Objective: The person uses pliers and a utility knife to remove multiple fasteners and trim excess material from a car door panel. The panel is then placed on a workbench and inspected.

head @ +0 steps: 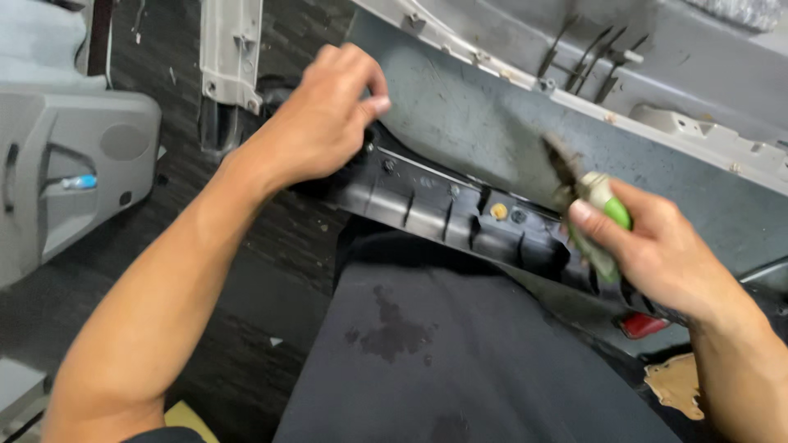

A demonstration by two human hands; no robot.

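Observation:
A large grey car trim panel [484,123] lies tilted across the upper right, with a black ribbed plastic strip [443,215] along its lower edge. My left hand [324,115] grips the left end of that black strip, fingers curled over its top edge. My right hand [657,246] is closed around a green-handled tool [611,209]; its dark, blurred tip [561,164] points up at the grey panel. A yellow clip [498,211] sits in the strip between my hands.
Another grey trim piece with a blue tool in its recess [74,176] lies at the left. A pale bracket [231,49] stands at top centre. A dark stained mat [427,353] covers the foreground on a dark wood-grain floor [271,246]. A red part [640,325] shows near my right wrist.

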